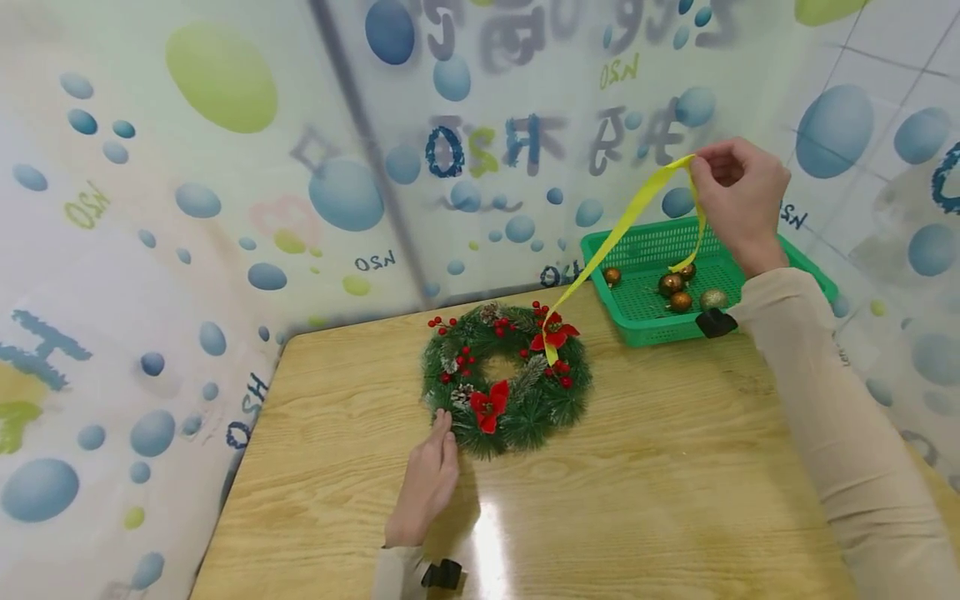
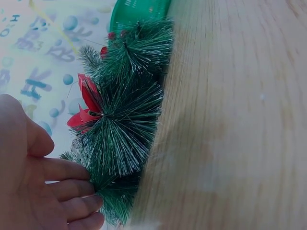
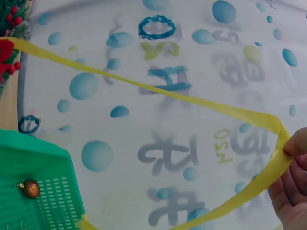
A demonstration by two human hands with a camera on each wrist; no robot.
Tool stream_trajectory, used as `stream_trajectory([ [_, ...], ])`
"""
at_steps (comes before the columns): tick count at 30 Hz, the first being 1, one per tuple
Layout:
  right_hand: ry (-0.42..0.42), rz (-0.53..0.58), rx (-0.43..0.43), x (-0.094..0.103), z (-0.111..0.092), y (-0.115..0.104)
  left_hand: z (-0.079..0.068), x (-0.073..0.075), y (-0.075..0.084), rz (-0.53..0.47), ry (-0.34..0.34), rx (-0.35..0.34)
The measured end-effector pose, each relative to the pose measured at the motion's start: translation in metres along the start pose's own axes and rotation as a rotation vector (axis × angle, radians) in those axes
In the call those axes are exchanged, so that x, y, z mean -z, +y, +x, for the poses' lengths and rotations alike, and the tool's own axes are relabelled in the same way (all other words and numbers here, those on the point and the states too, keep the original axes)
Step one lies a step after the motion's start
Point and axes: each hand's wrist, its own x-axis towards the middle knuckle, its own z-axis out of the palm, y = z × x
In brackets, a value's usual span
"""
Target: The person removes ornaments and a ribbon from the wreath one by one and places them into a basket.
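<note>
A green Christmas wreath [image 1: 525,425] with red flowers, berries and pinecones lies on the wooden table. My left hand [image 1: 431,475] rests at its near left edge; in the left wrist view the straight fingers [image 2: 72,191] touch the green needles. Raised above the basket, my right hand [image 1: 738,196] pinches a yellow ribbon [image 1: 630,217] between thumb and fingertips. One length of ribbon slants down to the wreath's upper right, by a red flower [image 1: 555,332]. The other end hangs down into the basket, near the ornaments.
A green plastic basket [image 1: 637,333] stands at the table's back right, holding several gold and brown ball ornaments [image 1: 680,302]. Behind the wooden table [image 1: 337,392] hangs a white sheet [image 1: 292,183] printed with blue and green bubbles.
</note>
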Motion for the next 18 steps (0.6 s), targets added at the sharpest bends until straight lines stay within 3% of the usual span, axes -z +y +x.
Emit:
stream_trajectory([
  [9, 0.052, 0.009, -0.033, 0.021, 0.016, 0.003, -0.001, 0.0, -0.001, -0.006, 0.0, -0.006],
  [18, 0.116, -0.002, -0.18, 0.05, 0.031, 0.023, 0.0, 0.0, 0.0, -0.001, 0.007, -0.021],
])
